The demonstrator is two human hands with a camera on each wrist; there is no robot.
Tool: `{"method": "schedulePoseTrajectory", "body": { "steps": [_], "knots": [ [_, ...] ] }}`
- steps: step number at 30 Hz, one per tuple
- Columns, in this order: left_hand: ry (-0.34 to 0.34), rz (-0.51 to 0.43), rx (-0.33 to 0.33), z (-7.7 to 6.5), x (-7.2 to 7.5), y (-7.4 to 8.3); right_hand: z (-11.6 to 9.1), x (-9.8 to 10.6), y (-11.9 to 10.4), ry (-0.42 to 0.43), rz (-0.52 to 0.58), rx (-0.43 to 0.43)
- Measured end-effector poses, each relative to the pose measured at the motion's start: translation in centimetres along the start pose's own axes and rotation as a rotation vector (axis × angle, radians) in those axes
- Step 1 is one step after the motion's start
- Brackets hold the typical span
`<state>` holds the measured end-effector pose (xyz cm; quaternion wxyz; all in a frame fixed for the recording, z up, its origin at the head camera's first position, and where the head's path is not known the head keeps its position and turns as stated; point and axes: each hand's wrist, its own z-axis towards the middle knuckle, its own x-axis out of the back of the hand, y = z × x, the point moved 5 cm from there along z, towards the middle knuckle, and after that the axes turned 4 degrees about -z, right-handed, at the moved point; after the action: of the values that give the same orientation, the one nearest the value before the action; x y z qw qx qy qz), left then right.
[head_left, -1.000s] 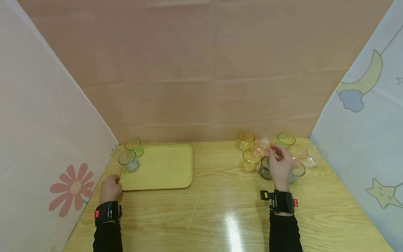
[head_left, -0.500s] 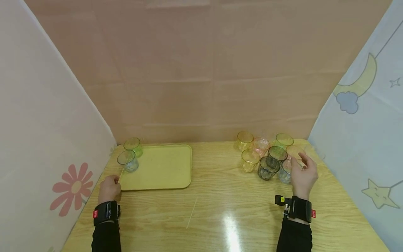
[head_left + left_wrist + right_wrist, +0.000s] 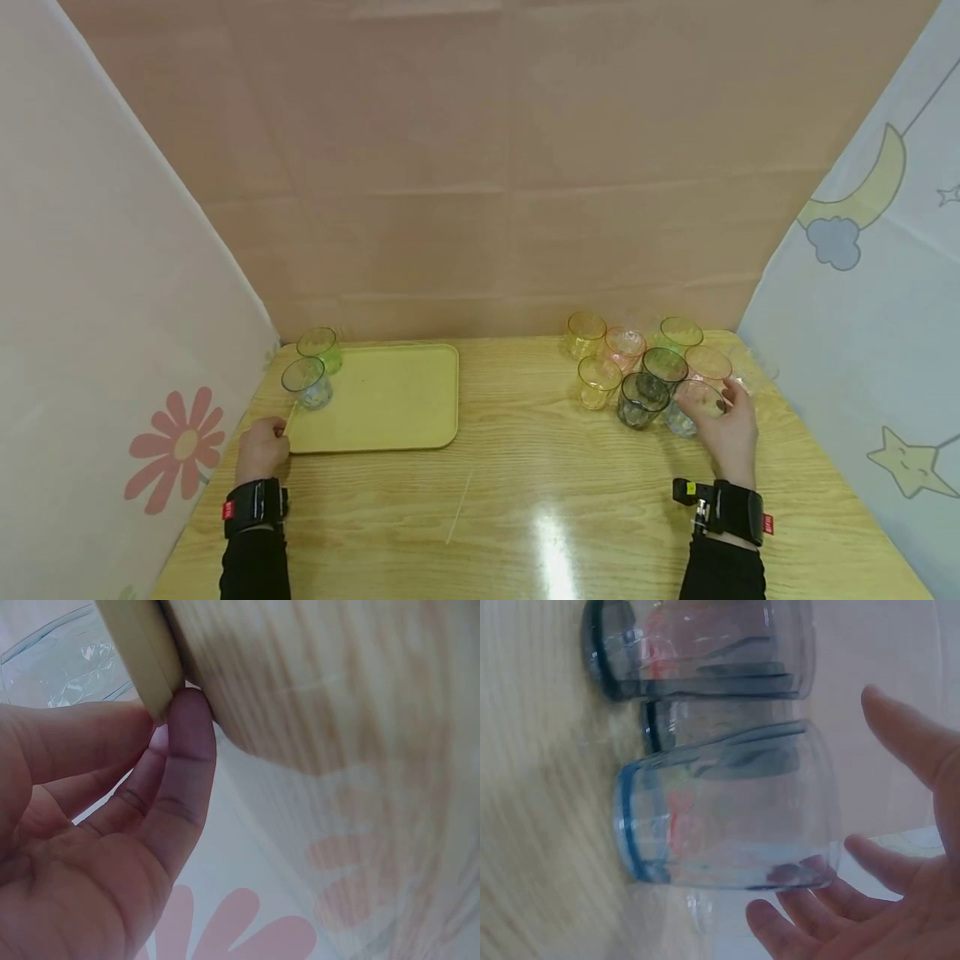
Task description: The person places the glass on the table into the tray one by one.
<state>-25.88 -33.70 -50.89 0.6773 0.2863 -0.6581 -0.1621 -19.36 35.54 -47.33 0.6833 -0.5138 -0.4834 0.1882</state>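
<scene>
Wood-grained worktop [image 3: 360, 525]: at eight o'clock, the left hand [image 3: 262, 451] pinches a yellow tray [image 3: 382, 400]; at four, the right hand [image 3: 729, 432] spreads open by a bluish glass [image 3: 727, 814].

No legible text, brand or number. Small rectangular red tag [image 3: 228, 510] with pale marks too small to read, on the outer side of the black wristband at near left [image 3: 255, 506]; a like red rectangular tag [image 3: 768, 524], also unreadable, on the outer side of the black wristband at near right [image 3: 738, 512]. Small yellow label [image 3: 691, 489], any lettering indistinct, on the small black device [image 3: 679, 491] attached to the right-hand band.
</scene>
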Motion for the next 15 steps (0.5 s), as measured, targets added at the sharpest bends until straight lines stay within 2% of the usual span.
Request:
{"method": "schedulePoseTrajectory", "body": {
  "steps": [4, 8, 11, 15],
  "knots": [
    [-0.003, 0.004, 0.007, 0.0, -0.1, 0.0, 0.3, -0.4, 1.0, -0.077, -0.086, -0.047],
    [-0.015, -0.002, 0.019, 0.1, -0.1, -0.1, 0.6, -0.6, 1.7, -0.106, -0.132, -0.054],
    [-0.02, -0.008, 0.022, 0.2, -0.1, -0.1, 0.5, -0.7, 1.9, -0.103, -0.131, -0.056],
    [-0.015, -0.006, 0.023, 0.2, -0.1, -0.2, 0.7, -0.6, 2.2, -0.038, -0.107, -0.074]
  ]
}}
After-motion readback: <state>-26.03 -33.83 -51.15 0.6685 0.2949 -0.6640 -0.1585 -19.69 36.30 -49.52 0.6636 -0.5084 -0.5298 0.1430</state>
